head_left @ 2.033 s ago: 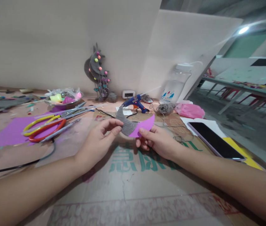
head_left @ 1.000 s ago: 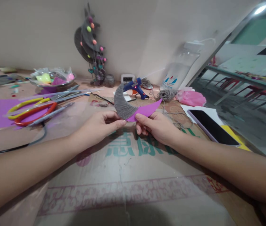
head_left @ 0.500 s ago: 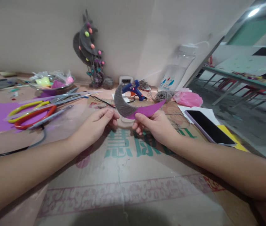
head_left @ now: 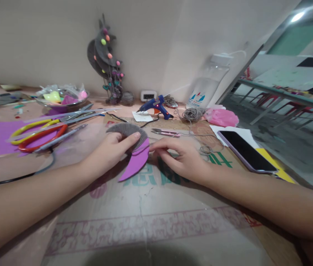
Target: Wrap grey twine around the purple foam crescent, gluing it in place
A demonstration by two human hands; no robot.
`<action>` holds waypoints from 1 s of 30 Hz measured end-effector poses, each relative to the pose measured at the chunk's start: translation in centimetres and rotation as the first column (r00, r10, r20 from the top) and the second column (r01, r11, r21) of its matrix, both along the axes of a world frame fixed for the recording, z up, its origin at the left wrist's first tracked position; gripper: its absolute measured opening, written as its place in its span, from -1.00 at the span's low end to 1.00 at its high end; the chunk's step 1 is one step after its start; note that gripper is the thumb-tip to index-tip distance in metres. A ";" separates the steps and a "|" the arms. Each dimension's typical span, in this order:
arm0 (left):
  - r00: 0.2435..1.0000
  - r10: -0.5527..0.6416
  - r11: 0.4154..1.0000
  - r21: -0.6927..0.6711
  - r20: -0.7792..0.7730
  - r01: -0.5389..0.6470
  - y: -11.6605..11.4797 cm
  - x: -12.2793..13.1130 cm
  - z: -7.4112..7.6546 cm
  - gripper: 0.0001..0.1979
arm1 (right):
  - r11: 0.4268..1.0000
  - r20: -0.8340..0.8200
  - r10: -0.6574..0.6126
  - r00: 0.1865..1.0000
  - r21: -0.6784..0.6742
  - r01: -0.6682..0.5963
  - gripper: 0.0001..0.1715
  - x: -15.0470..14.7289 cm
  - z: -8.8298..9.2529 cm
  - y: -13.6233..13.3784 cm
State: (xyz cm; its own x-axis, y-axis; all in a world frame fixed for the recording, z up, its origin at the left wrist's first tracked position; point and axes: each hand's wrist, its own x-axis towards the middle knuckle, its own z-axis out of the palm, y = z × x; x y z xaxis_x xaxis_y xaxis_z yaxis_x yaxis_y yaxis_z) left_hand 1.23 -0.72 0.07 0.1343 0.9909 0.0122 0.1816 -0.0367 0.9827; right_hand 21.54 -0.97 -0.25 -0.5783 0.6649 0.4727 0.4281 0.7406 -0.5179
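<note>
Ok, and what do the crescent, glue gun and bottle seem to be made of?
The crescent: a matte purple sheet, perhaps foam or card, partly wrapped in grey yarn, going by its fine ridges. The glue gun: hard-looking blue plastic, probably, from its smooth moulded body. The bottle: see-through with glossy highlights, so plastic or glass; I can't tell which.
</note>
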 end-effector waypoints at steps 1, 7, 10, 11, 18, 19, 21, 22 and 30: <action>1.000 0.004 1.000 0.004 -0.015 -0.004 0.0 0.0 0.1 -0.62 | 1.000 -0.024 -0.028 0.999 -0.011 0.028 -0.80 0.0 0.0 -0.1; 0.998 -0.063 0.998 0.029 -0.015 0.064 0.3 -0.2 0.1 -0.66 | 0.975 -0.093 -0.198 0.976 -0.122 0.186 -0.82 -0.1 0.2 0.4; 0.996 -0.087 0.995 0.052 -0.018 0.088 0.4 -0.2 -0.2 -0.71 | 0.970 -0.016 -0.180 0.984 -0.169 0.175 -0.76 -0.2 0.2 1.0; 0.995 -0.097 0.994 0.050 -0.022 0.098 0.5 -0.2 -0.3 -0.72 | 0.969 -0.007 -0.165 0.986 -0.189 0.161 -0.77 -0.2 0.3 1.2; 0.987 -0.155 0.988 -0.017 -0.051 0.154 0.2 -0.2 -0.1 -0.67 | 0.926 -0.118 -0.107 0.987 -0.373 0.055 -0.83 -0.7 0.5 0.9; 0.988 -0.154 0.988 -0.024 -0.015 0.154 0.1 -0.2 0.0 -0.67 | 0.910 -0.137 -0.108 0.985 -0.412 0.042 -0.83 -0.6 0.5 0.9; 0.988 -0.148 0.988 -0.049 0.038 0.150 0.0 -0.1 0.1 -0.67 | 0.880 -0.167 -0.106 0.980 -0.475 0.014 -0.82 -0.6 0.4 0.8; 0.989 -0.140 0.988 -0.062 0.045 0.143 -0.1 -0.1 0.1 -0.67 | 0.870 -0.177 -0.100 0.979 -0.492 -0.001 -0.80 -0.5 0.4 0.9; 0.994 -0.103 0.991 -0.089 0.028 0.105 0.1 0.0 -0.1 -0.68 | 0.807 -0.259 -0.168 0.951 -0.590 -0.018 -0.76 -0.5 0.1 1.3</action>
State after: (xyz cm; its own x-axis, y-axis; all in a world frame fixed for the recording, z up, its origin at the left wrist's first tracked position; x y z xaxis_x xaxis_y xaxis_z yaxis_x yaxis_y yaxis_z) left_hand 1.18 -0.63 -0.04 0.2372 0.9688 -0.0719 0.1582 0.0345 0.9868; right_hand 21.08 0.35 -0.12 -0.4162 0.9014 0.1192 0.2341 0.2329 -0.9439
